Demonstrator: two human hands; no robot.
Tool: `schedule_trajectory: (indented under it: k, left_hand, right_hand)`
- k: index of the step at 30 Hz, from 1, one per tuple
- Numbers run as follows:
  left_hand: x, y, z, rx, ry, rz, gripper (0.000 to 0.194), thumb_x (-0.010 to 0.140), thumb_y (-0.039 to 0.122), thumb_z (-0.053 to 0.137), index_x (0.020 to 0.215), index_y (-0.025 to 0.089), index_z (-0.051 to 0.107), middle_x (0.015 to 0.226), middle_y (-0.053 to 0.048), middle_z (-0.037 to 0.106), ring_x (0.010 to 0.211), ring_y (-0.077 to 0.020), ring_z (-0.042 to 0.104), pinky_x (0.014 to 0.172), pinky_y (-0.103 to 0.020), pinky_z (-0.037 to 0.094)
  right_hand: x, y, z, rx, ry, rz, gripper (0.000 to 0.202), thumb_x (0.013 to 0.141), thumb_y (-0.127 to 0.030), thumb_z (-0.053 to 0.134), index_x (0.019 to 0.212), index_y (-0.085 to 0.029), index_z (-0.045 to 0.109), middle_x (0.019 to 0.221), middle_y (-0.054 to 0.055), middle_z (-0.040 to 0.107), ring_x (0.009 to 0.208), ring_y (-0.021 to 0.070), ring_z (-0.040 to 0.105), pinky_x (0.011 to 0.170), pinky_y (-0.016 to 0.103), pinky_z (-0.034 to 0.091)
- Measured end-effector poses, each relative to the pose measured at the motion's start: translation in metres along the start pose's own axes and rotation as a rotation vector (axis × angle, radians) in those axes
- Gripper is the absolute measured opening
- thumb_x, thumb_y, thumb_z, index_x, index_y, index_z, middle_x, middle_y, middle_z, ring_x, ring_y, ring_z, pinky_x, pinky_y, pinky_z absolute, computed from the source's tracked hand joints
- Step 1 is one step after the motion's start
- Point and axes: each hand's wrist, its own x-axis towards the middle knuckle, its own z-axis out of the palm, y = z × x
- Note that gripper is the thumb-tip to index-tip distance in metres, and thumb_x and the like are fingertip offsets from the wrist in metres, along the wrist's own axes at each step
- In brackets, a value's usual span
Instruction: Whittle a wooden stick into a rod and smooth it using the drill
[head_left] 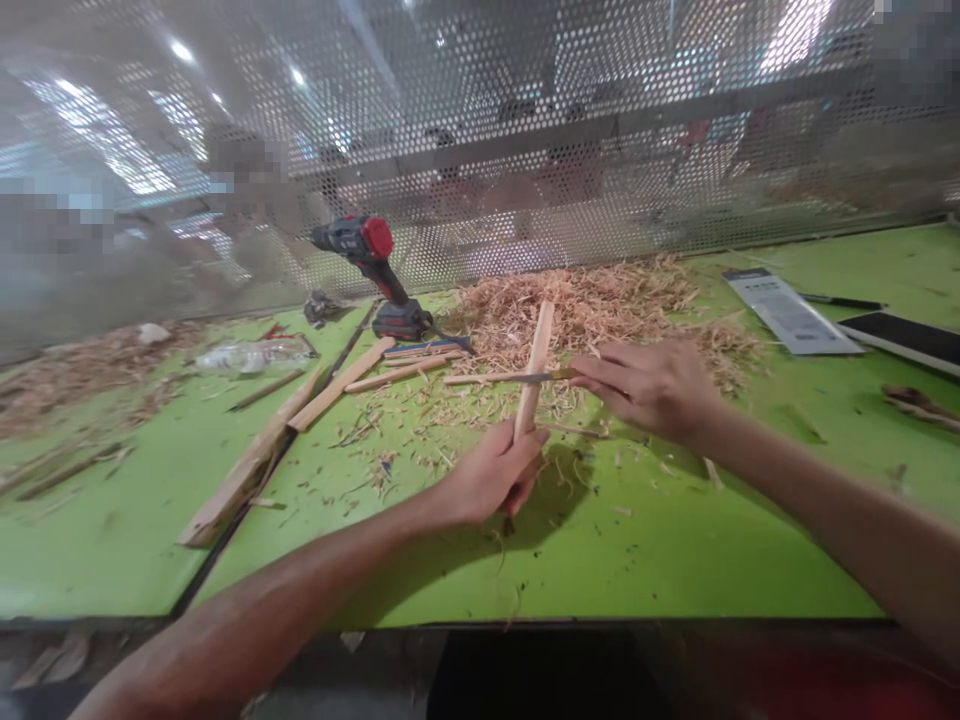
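Observation:
My left hand (501, 468) is closed around the lower end of a pale wooden stick (538, 345), which slants up and away from me over the green table (675, 540). In my right hand (651, 386) is a knife (537, 378) with a yellowish handle; its thin blade points left and crosses the stick about midway. The blade appears to touch the wood. Behind the stick's far end rises a heap of curly wood shavings (600, 295), and more shavings are scattered beneath both hands.
A red and black cordless drill (382, 275) stands at the back left. Wood strips (240, 475) lie near a dark table seam, with a clear plastic bottle (251, 353) farther left. To the right are a packet (787, 310) and a black flat object (911, 340). Perforated metal mesh (480, 170) borders the back.

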Motion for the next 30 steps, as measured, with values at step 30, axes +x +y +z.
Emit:
schedule_trajectory:
  k: [30]
  left_hand:
    - [0.005,0.014,-0.006,-0.161,-0.058,0.087,0.043,0.099,0.051,0.059,0.072,0.023,0.04,0.049,0.01,0.038,0.038,-0.0072,0.046,0.041,-0.021,0.035]
  right_hand:
    - [0.006,0.006,-0.004,0.324,0.171,0.361,0.021,0.103,-0.026,0.061,0.11,-0.025,0.081,0.091,0.006,0.08,0.077,0.0201,0.073,0.057,0.032,0.06]
